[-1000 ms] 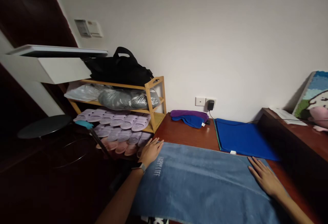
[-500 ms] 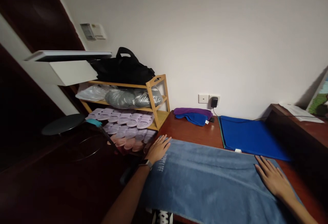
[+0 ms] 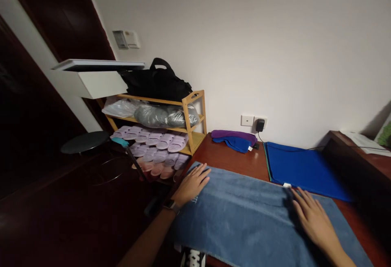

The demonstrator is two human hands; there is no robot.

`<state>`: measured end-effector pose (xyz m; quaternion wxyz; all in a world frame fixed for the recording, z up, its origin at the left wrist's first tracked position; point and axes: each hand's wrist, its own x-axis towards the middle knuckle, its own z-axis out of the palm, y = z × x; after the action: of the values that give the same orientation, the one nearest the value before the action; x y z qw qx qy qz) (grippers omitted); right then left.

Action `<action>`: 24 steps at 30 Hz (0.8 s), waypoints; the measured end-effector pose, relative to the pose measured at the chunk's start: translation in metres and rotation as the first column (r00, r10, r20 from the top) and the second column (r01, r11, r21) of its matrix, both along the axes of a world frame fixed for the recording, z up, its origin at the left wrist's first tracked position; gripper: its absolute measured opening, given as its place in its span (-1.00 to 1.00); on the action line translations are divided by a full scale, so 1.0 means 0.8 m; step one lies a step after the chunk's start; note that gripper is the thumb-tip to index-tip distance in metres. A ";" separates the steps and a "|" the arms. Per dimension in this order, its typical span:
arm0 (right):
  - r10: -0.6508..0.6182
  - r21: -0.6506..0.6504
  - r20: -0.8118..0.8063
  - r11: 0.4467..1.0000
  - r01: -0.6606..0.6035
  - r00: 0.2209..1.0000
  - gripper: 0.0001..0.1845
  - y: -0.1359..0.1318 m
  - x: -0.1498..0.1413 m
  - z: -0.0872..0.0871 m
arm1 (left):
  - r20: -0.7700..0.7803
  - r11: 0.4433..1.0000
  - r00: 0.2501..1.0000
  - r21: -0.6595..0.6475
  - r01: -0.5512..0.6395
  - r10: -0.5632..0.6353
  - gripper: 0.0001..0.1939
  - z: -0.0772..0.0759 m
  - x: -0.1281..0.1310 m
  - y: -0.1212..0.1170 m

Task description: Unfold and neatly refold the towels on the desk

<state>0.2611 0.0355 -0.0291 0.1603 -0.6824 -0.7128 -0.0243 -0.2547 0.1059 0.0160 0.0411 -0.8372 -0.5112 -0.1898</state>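
1. Two hands out, both empty, nothing gripped. My left hand (image 3: 192, 183) lies palm down, fingers slightly apart, on the far left corner of a grey-blue towel (image 3: 244, 214); dark watch (image 3: 171, 205) at that wrist.
2. My right hand (image 3: 313, 214): palm down, fingers loosely spread, at the towel's far edge, toward the right. Shadow just beside it; cannot tell whether the fingertips touch.
3. Towel sits on a red-brown desk (image 3: 232, 163), long side running left to right. White lettering (image 3: 194, 199) at its left end, partly hidden by my left hand.
4. Progress, my reading: laying out looks mostly done, far edge fairly straight. Left over: a shallow ridge across the far half, unsmoothed. One layer or two, cannot tell.
5. Beyond the far edge, right: bright blue cloth (image 3: 302, 169), flat and squared up, white tag (image 3: 286, 185) at its near side. Judged finished with.
6. Far left of that, by the wall: purple cloth (image 3: 233, 135) and smaller blue cloth (image 3: 232, 144), bunched together, not flattened.
7. Farther left: wooden rack (image 3: 191, 136) with lilac slippers (image 3: 165, 140). No part in the work, I judge.
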 end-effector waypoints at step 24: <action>0.014 -0.109 -0.087 0.994 -0.023 0.996 -0.31 -0.047 0.101 -0.019 | 0.071 0.999 0.997 0.031 -0.038 0.036 -0.53 -0.028 -0.042 -0.015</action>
<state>0.3419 -0.0017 -0.0441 0.1532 -0.6840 -0.7117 0.0458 -0.2881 0.0938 -0.0067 0.0402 -0.8197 -0.5246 -0.2265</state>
